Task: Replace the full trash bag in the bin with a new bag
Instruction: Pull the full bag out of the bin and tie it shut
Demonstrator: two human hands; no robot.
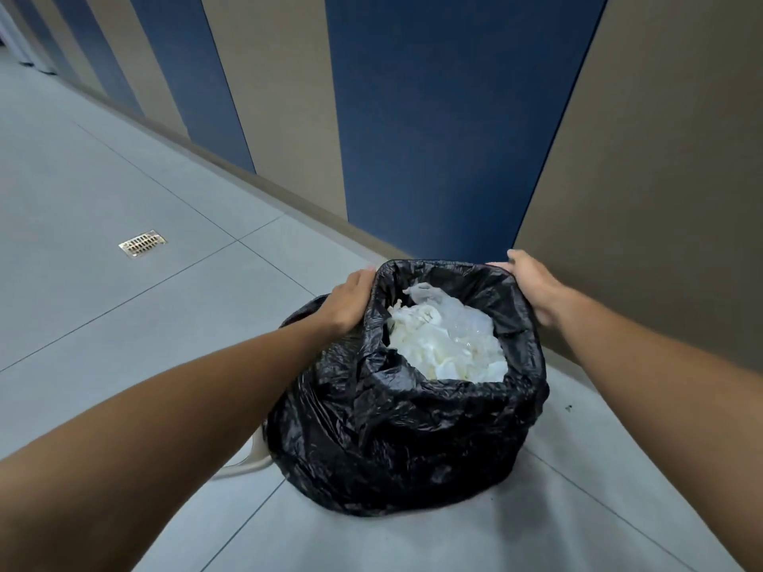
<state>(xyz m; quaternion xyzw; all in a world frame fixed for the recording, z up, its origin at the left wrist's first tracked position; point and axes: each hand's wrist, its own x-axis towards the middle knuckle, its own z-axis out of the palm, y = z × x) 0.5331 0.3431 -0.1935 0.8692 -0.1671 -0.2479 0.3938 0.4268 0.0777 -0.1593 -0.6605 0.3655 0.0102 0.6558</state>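
A black trash bag (404, 427) stands on the floor by the wall, its mouth wide and its plastic draped down over the bin. White crumpled paper and clear plastic (448, 344) fill it near the top. Only a pale sliver of the bin (254, 462) shows at the lower left of the bag. My left hand (351, 303) grips the bag's left rim. My right hand (532, 289) grips the bag's far right rim next to the wall. No new bag is in view.
A wall of blue and beige panels (433, 117) runs right behind the bag. Grey floor tiles (124, 324) stretch to the left, with a metal floor drain (142, 243) set in them. Small dark specks (569, 407) lie on the floor to the right of the bag.
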